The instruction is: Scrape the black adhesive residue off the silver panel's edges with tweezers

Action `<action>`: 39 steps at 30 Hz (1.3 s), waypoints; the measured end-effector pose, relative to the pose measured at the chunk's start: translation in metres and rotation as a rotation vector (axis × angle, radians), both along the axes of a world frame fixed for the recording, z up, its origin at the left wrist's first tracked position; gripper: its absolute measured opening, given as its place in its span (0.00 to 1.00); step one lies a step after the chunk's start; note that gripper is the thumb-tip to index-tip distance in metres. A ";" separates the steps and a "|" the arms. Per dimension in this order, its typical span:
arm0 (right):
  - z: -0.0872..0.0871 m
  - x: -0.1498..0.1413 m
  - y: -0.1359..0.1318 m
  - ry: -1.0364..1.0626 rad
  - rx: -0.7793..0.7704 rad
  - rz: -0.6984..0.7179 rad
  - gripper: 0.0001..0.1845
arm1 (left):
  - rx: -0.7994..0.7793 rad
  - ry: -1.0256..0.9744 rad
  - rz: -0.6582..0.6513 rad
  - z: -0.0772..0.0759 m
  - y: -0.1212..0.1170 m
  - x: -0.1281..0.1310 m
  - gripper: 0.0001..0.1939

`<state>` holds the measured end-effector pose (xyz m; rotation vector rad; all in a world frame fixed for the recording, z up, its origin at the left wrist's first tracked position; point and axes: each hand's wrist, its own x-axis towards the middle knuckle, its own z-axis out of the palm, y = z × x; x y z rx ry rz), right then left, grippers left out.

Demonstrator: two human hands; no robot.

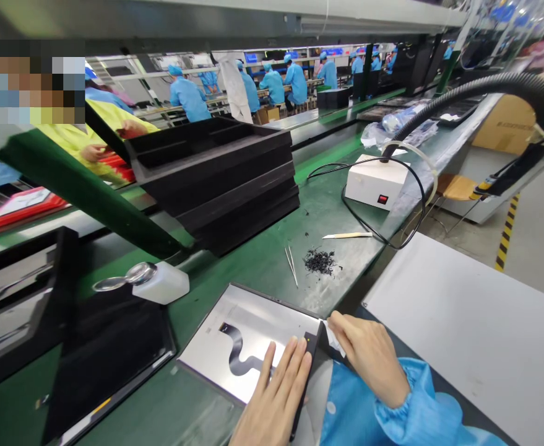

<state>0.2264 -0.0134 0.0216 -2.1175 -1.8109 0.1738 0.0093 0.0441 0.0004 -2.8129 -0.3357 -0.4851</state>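
A flat silvery panel [253, 322] with a black curved flex cable [237, 356] on it lies on the green bench in front of me. My left hand [274, 399] rests flat on its near edge, fingers stretched out over the panel and a thin black strip [309, 359]. My right hand [369, 356], in a blue sleeve, sits at the panel's right corner with its fingers curled, pinching a small white piece [333, 337].
A stack of black trays [220, 179] stands behind the panel. A white dispenser bottle [160, 282], tweezers [291, 265], a heap of black scraps [320, 261], a white box with a red switch [377, 183] and a black hose [485, 87] surround it. Several blue-clad workers sit beyond.
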 end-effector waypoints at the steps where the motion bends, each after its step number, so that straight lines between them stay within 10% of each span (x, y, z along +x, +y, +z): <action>1: 0.000 0.000 0.000 -0.004 -0.007 0.011 0.12 | -0.003 -0.004 0.000 0.000 0.000 0.000 0.26; 29: 0.008 0.004 0.001 -0.096 -0.045 0.084 0.11 | 0.006 -0.004 -0.004 0.001 -0.001 0.002 0.26; 39: 0.022 0.097 0.078 -0.103 0.257 -0.104 0.09 | 0.007 -0.069 -0.025 -0.001 0.006 -0.003 0.22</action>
